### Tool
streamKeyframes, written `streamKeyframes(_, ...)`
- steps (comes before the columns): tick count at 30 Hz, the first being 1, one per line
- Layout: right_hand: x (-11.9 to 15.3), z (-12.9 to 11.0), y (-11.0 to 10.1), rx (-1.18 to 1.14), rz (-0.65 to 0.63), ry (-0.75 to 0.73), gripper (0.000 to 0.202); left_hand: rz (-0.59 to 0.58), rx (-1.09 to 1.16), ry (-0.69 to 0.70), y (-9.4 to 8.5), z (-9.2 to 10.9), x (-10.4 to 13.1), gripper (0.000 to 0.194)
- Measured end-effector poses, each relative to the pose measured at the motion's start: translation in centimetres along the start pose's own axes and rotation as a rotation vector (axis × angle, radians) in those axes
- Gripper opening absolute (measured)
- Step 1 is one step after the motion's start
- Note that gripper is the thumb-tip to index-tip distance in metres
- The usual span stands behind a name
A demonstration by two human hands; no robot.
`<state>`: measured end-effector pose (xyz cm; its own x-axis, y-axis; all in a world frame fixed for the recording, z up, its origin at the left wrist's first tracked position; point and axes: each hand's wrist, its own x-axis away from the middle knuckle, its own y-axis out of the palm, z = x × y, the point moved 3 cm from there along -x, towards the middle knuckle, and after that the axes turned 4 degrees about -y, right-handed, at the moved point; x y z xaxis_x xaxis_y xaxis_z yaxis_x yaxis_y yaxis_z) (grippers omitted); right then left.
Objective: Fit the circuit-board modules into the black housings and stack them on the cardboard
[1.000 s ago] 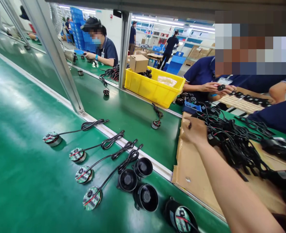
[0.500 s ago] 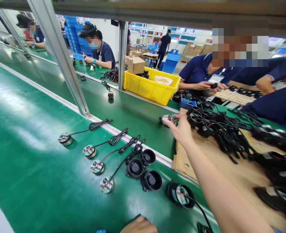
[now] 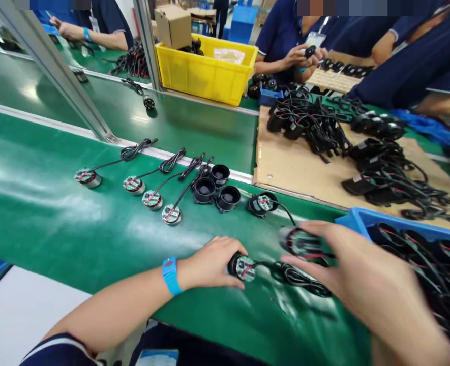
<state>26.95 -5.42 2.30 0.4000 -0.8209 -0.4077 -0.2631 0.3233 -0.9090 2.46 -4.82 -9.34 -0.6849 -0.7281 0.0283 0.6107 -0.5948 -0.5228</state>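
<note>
My left hand (image 3: 215,264), with a blue wristband, is closed round a black fan housing (image 3: 233,263) with a green circuit board inside. A black cable bundle (image 3: 304,278) runs from it to the right along the green table. Between the thumb and fingers of my right hand (image 3: 347,254) is a small motor (image 3: 299,241) with a circuit board, smeared by motion. Beyond it stands another black housing (image 3: 263,203) with a board and cable in it. Three black cups (image 3: 228,198) with nothing visible inside stand left of that, beside several cabled motors (image 3: 171,215).
A blue bin (image 3: 352,218) of wired black housings is at the right. Behind it lies a cardboard sheet (image 3: 297,170) bearing more wired housings (image 3: 365,180). A yellow crate (image 3: 205,76) and a metal post (image 3: 64,81) stand farther back. Co-workers sit across the table.
My right hand has come back from the far strip with the motor, down to the near right. My view has tilted downward. My left hand and its housing are now in sight.
</note>
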Motion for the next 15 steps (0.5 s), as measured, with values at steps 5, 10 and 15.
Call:
streamKeyframes(5, 1.5, -2.0, 6.6, 0.005, -0.114, -0.121, 0.051, 0.025, -0.018, 0.015, 0.0, 0.4, -0.1, 0.061)
streamKeyframes(10, 4.4, -3.8, 6.7, -0.259, -0.035, -0.113, 0.040, 0.029, 0.005, 0.015, 0.0, 0.6, -0.2, 0.056)
streamKeyframes(15, 5.3, -4.5, 7.6, -0.339, -0.036, -0.077, 0.032, 0.040, -0.011, 0.061, 0.0, 0.8, -0.1, 0.047)
